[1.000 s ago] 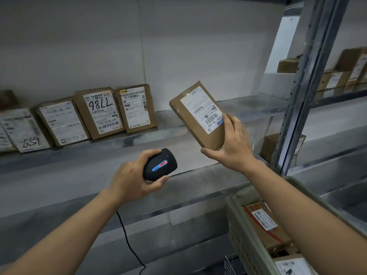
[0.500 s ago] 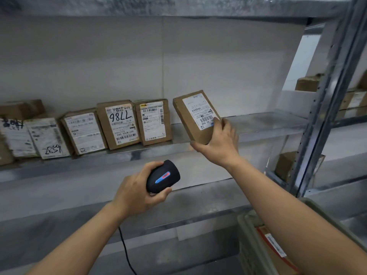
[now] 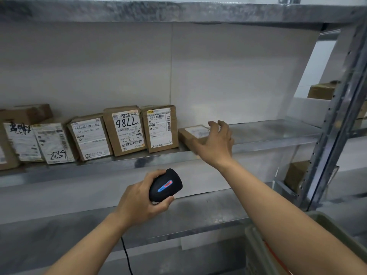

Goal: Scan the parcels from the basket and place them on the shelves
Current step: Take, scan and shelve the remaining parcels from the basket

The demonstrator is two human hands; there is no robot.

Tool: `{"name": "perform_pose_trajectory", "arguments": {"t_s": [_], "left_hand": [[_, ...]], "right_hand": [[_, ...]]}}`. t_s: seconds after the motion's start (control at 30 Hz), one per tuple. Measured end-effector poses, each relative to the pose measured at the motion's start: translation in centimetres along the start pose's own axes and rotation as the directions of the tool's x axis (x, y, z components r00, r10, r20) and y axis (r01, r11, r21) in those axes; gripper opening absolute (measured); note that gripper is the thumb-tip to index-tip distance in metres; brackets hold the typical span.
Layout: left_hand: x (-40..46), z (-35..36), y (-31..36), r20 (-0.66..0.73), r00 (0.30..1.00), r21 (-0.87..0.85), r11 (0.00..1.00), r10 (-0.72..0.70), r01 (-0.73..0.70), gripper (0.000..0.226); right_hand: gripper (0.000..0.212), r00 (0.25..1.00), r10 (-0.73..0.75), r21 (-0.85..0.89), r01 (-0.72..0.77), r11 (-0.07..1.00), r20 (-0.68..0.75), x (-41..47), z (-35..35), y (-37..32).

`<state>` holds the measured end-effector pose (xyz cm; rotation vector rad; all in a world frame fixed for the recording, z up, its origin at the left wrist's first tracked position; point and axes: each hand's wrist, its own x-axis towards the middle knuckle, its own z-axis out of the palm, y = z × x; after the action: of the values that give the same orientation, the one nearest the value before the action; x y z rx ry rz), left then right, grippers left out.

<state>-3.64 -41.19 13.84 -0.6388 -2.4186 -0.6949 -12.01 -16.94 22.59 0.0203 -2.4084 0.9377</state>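
Parcel, a flat brown cardboard box (image 3: pixel 195 133), now lies on the metal shelf (image 3: pixel 278 132) under the right hand (image 3: pixel 215 144), fingers spread, released since half a second ago. Left hand (image 3: pixel 139 203) grips black scanner (image 3: pixel 165 185). Basket next.

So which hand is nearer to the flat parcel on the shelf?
Right. The right hand hovers over the flat parcel; the left hand holds the scanner lower down.

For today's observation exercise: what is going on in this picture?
A person is shelving parcels. The left hand grips a black corded scanner. The right hand, fingers spread, hovers over a brown parcel lying flat on the metal shelf, right of a row of upright labelled boxes. A basket sits lower right.
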Motion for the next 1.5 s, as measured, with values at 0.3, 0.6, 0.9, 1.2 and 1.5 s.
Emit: {"name": "perform_pose_trajectory", "arguments": {"t_s": [0.3, 0.6, 0.9, 1.2, 1.5], "left_hand": [[-0.3, -0.2, -1.2, -0.011, 1.0, -0.005, 1.0, -0.029, 0.029, 0.074], [0.0, 0.2, -1.2, -0.004, 0.999, -0.083, 0.996, -0.043, 0.042, 0.073], [1.3, 1.9, 1.2, 0.025, 1.0, -0.165, 0.986, 0.017, -0.013, 0.072], [3.4, 5.7, 4.6, 0.086, 0.992, -0.312, 0.948, 0.088, -0.058, 0.072], [4.5, 11.4, 9.8, 0.157, 0.965, -0.468, 0.876, 0.208, -0.113, 0.065]], "right_hand": [[0.072, 0.999, -0.045, 0.066, 0.044, 0.997, 0.012, 0.2, 2.3, -0.8], [0.07, 0.997, -0.076, 0.243, 0.069, 0.968, 0.021, -1.1, 0.4, 0.0], [0.056, 0.995, -0.068, 0.276, 0.085, 0.958, -0.07, -2.9, -2.6, 3.3], [0.057, 0.989, 0.034, 0.237, 0.0, 0.971, -0.142, -6.1, -6.7, 7.7], [0.055, 0.958, 0.206, 0.184, -0.17, 0.968, -0.2, -12.5, -11.4, 13.6]]}}
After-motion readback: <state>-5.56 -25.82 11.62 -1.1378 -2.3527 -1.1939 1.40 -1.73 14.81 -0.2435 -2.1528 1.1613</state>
